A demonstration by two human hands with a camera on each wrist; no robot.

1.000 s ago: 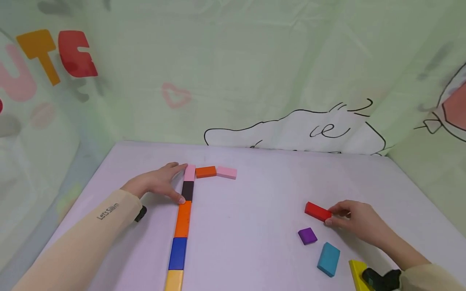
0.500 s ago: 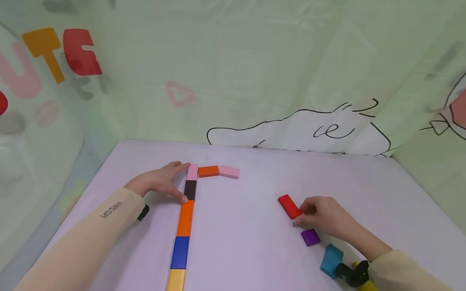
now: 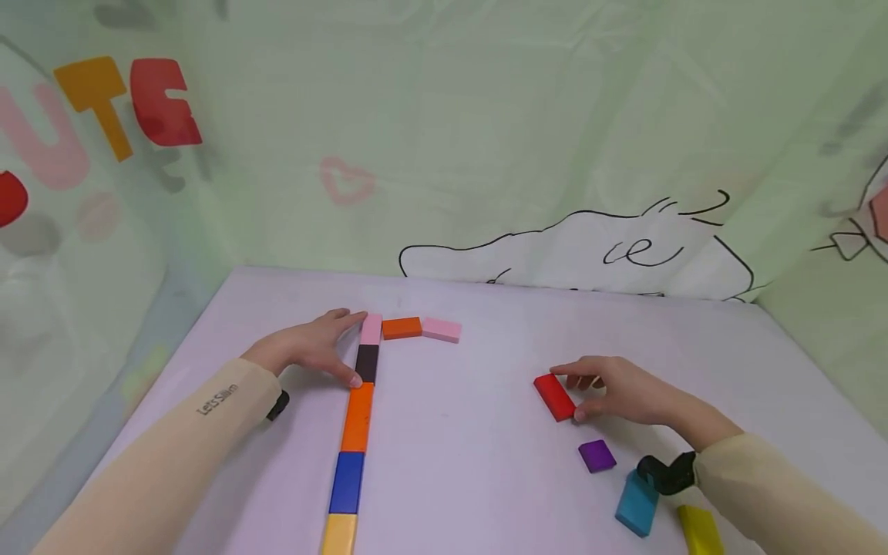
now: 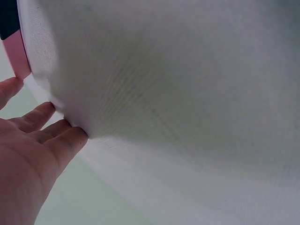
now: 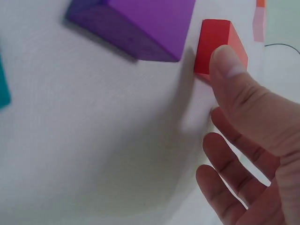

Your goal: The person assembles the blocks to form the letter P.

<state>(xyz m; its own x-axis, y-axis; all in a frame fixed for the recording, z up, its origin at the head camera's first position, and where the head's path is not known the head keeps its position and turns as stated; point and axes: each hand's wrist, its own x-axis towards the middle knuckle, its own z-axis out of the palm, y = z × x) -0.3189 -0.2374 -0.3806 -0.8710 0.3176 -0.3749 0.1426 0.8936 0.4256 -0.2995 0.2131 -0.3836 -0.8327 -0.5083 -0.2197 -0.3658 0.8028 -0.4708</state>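
A row of flat blocks runs along the table's left side in the head view: pink [image 3: 371,329], dark brown [image 3: 367,364], orange [image 3: 357,418], blue [image 3: 347,482] and light yellow [image 3: 340,535]. My left hand [image 3: 314,344] rests beside the row, index fingertip at the pink block's far end, thumb where the dark and orange blocks meet. To the right, a red block [image 3: 554,397] lies slantwise on the table. My right hand [image 3: 627,391] holds it between index finger at the far end and thumb at the near end. The other right fingers hang behind the thumb in the right wrist view.
An orange block [image 3: 401,328] and a second pink block [image 3: 441,330] extend rightward from the row's far end. A purple block [image 3: 597,455], a teal block [image 3: 637,505] and a yellow block [image 3: 699,529] lie near the right forearm. A printed cloth [image 3: 486,139] hangs behind the table.
My right hand has moved left with the red block and turned it. Its index finger has since shifted to the block's far end. The left hand keeps its place beside the row.
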